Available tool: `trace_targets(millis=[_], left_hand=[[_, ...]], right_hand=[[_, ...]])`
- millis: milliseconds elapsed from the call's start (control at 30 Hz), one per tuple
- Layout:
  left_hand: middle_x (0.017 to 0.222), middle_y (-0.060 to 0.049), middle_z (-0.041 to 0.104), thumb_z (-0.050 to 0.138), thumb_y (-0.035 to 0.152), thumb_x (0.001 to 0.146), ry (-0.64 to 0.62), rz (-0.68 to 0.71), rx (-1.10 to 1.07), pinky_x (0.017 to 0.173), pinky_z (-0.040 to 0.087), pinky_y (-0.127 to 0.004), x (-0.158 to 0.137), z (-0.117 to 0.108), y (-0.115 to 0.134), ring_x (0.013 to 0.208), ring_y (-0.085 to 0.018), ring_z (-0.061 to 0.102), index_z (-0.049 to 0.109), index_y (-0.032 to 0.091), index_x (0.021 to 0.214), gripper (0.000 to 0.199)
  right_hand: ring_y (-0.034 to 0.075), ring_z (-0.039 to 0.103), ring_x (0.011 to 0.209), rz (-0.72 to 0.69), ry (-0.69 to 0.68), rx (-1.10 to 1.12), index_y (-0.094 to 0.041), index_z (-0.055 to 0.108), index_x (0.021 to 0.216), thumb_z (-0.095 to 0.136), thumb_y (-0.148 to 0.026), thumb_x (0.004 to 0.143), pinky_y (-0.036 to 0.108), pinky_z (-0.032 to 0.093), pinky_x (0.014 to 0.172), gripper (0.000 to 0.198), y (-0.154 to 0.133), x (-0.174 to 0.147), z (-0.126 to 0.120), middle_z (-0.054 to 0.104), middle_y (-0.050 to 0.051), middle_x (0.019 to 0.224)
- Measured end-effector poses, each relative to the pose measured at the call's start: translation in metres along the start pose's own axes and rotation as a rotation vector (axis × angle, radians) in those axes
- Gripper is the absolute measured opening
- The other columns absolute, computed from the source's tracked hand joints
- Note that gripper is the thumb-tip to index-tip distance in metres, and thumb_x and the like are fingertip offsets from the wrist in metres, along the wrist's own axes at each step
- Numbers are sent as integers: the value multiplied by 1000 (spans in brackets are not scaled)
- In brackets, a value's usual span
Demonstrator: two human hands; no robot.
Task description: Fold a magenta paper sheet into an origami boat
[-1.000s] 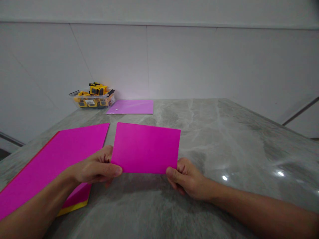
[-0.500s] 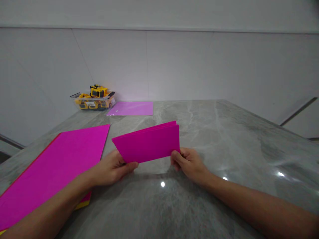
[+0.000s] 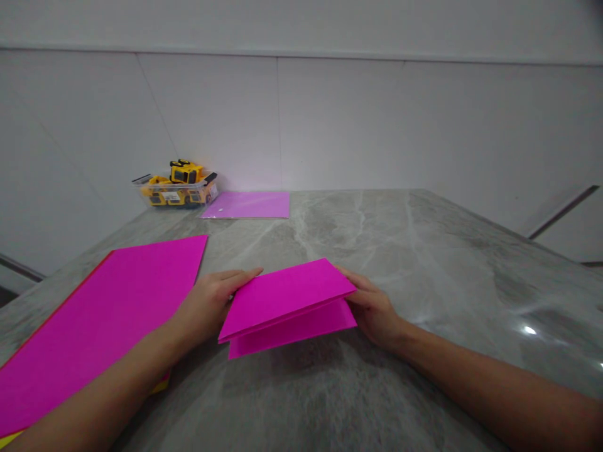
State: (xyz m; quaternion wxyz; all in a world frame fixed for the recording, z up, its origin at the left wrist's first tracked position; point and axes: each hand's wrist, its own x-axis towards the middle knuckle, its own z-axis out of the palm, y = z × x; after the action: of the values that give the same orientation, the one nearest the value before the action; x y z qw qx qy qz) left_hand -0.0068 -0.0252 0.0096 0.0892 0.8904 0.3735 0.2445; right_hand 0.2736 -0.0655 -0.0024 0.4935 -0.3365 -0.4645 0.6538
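Note:
A folded sheet of magenta paper (image 3: 287, 295) is held between my two hands above the table, its fold toward the far side and its layers gaping apart toward me. My left hand (image 3: 214, 298) grips its left edge, thumb and fingers closed on it near the far corner. At the right edge, my right hand (image 3: 374, 307) is closed on the paper, with part of its fingers hidden behind the sheet. Left of my left hand lies a stack of large coloured sheets (image 3: 117, 301), magenta on top, with red and yellow edges showing.
The grey marbled table (image 3: 424, 263) reaches back to a white wall (image 3: 353, 125). At the back left stands a clear plastic box (image 3: 176, 196) filled with yellow toy vehicles (image 3: 186, 172). A pack of light purple paper (image 3: 254, 205) lies beside it.
The folded paper has come down toward me and tipped over, so its open edges now face me instead of upward. Both hands have turned with it and still hold it.

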Motion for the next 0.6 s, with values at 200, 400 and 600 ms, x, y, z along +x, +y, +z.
trace_targets(millis=[200,400,600], left_hand=[[130,-11,60,49,7,80,-98,125,-62,96,49,-41,-3,1,10,117,-25,58,40,24,144,67],[150,-12,34,58,11,73,-280,222,-193,109,38,-49,-5,-8,30,135,-31,39,19,28,152,89],[148,-9,35,54,8,79,-313,230,-153,105,41,-49,-5,-5,28,132,-31,41,29,37,149,80]], right_hand=[[12,59,57,73,75,37,-16,70,89,81,-30,61,24,44,56,32,6,7,-1,68,0,70],[10,54,51,66,209,11,-15,71,77,84,-27,56,23,42,51,28,12,10,-6,66,-2,63],[12,57,53,62,243,27,-15,71,78,85,-30,56,24,44,51,30,10,8,-2,68,0,65]])
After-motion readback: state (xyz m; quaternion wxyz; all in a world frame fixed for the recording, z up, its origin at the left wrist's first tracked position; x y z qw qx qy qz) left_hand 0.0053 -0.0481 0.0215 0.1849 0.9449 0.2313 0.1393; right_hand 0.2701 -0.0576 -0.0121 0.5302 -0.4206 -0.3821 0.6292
